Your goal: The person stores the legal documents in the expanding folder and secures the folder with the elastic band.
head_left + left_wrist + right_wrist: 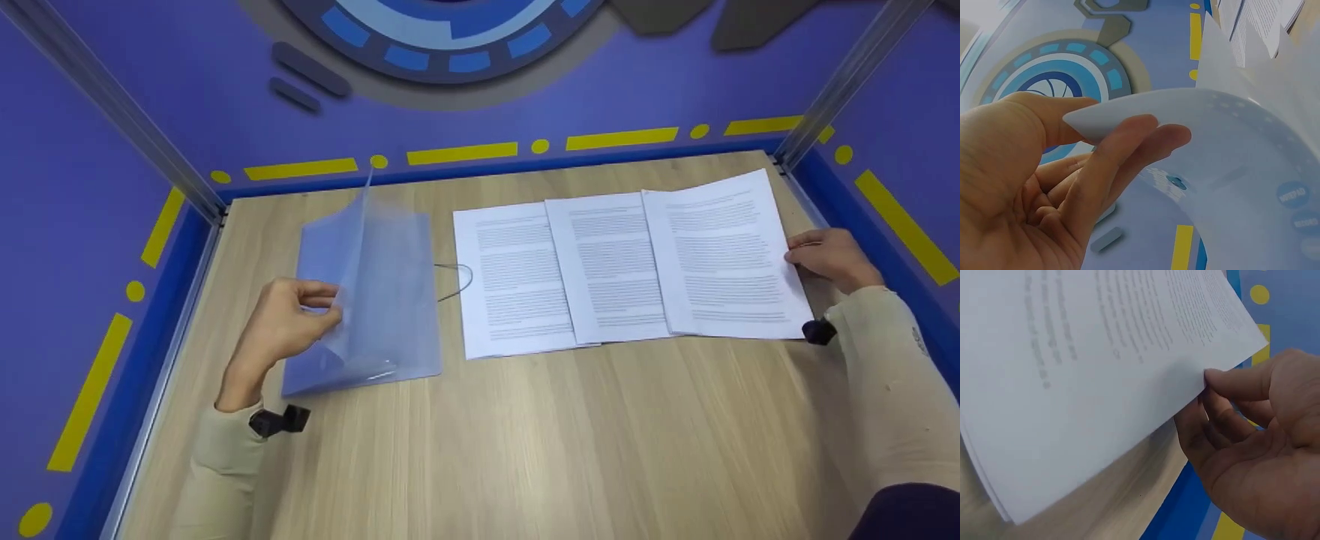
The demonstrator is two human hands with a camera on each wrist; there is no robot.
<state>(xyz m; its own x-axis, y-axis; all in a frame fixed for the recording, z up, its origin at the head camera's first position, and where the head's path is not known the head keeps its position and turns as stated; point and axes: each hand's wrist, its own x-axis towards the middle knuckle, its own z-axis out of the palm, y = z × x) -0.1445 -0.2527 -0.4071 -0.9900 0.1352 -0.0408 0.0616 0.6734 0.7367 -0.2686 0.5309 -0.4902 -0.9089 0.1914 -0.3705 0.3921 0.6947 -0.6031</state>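
Note:
A translucent bluish plastic folder [397, 300] lies on the left part of the table with its cover raised. My left hand [289, 319] pinches the edge of that cover between thumb and fingers; the left wrist view shows the bent sheet [1230, 146] curving away from the fingers. To the folder's right, three stacks of printed paper overlap in a row: a left stack [517, 281], a middle stack [611, 266] and a right stack [720, 259]. My right hand [832, 259] pinches the right stack's outer edge, which is lifted in the right wrist view, thumb on top and fingers beneath.
A thin dark loop [470, 279] sticks out from the folder's right side and reaches over the left stack. The wooden table [525, 450] is bounded by blue panels [480, 112] at the back and both sides, with metal posts at the corners.

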